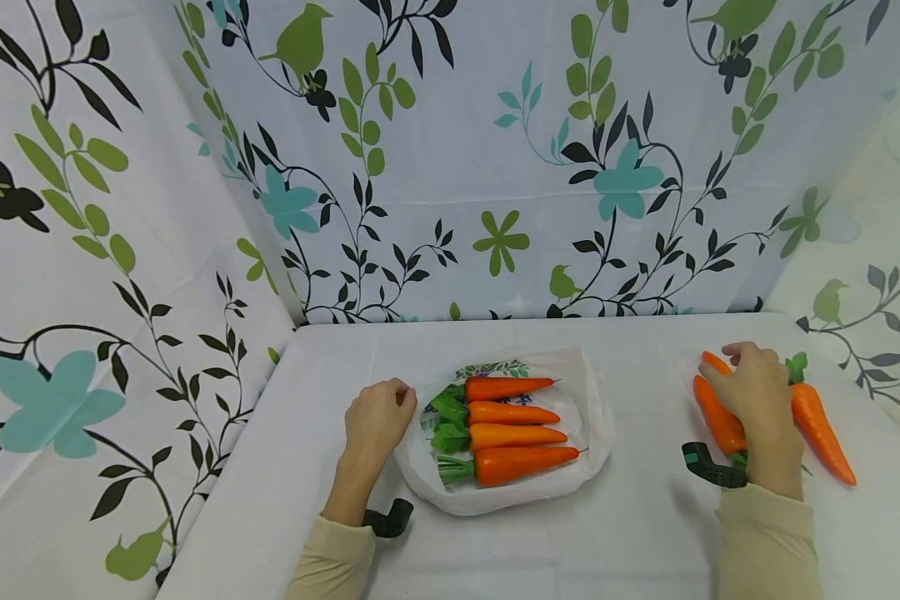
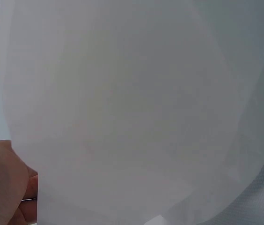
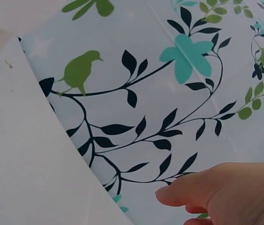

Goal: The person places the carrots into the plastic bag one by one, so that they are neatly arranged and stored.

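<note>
In the head view my left hand (image 1: 375, 418) pinches the left edge of a white plastic bag (image 1: 435, 498), its fingers curled. Several orange carrots (image 1: 528, 465) with green tops lie side by side on the bag. Over on the right, my right hand (image 1: 753, 392) is above more carrots. One carrot (image 1: 720, 421) lies under it, the tip of another carrot (image 1: 716, 363) shows beyond the fingers, and a third carrot (image 1: 821, 429) lies to its right. The right wrist view shows the right hand (image 3: 230, 194) with thumb extended, and no carrot within sight.
White cloth covers the table (image 1: 645, 533). A patterned curtain (image 1: 435, 167) with leaves and birds hangs behind and along both sides. Black wrist cameras (image 1: 712, 465) sit at both wrists. Pale sheeting (image 2: 122, 112) fills most of the left wrist view.
</note>
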The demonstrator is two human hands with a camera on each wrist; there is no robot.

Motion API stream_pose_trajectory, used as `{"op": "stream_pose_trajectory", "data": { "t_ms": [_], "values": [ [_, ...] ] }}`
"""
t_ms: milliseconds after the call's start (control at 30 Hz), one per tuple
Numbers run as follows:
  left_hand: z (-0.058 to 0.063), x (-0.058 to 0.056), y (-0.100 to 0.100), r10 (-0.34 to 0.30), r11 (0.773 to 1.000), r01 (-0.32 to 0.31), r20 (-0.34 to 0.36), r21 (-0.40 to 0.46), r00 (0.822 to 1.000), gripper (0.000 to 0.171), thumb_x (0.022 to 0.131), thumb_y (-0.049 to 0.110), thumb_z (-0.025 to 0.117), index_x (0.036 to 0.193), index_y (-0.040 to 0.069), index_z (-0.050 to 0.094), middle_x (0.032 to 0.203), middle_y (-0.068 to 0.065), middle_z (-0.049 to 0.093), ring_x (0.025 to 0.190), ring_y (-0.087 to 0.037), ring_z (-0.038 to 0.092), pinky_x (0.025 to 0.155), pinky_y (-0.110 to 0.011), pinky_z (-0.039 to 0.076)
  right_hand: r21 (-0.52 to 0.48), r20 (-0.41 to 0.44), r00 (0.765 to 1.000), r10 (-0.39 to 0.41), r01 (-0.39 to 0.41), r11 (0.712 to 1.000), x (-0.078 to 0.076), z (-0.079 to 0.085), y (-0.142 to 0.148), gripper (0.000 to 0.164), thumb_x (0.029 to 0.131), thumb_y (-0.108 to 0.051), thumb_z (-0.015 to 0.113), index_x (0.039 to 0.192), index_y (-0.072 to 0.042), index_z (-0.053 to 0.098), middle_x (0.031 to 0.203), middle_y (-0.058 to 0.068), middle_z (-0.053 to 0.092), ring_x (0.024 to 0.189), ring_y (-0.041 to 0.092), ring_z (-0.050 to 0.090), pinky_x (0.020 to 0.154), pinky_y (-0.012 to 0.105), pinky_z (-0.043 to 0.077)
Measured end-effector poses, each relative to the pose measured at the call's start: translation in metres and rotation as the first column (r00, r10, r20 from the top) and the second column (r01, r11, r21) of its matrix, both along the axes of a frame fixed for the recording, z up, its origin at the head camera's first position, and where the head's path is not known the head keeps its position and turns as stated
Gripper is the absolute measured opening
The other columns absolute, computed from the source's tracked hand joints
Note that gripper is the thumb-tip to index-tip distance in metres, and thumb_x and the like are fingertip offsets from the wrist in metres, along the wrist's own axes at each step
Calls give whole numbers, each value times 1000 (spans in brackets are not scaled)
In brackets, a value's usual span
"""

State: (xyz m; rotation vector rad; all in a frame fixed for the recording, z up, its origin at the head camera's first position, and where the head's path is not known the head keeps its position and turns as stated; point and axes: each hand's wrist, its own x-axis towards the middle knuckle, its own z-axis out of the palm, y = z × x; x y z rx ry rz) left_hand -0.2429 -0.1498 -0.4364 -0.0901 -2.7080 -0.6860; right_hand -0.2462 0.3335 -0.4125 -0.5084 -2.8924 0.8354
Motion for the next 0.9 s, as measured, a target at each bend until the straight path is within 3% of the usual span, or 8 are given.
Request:
{"op": "stream_pose_trajectory", "data": {
  "t_ms": [633,900],
  "values": [
    [-1,-1,0,-3,1000,3,16,-1,1000,21,95,22,62,95,6,77,82,-6,75,61,-17,64,52,-32,49,-50,102,994,-44,49,998,-6,-20,12,70,98,-35,58,145,10,33,137,42,30,124,59,24,107,78,19],
    [-1,-1,0,2,1000,-2,9,-4,1000,21,94,21,62,96,6,77,82,-6,75,61,-17,63,52,-33,49,-33,130,990,-61,66,997,-5,-24,12,66,98,-32,57,146,8,33,136,41,30,119,56,28,98,74,33]
  ]
}}
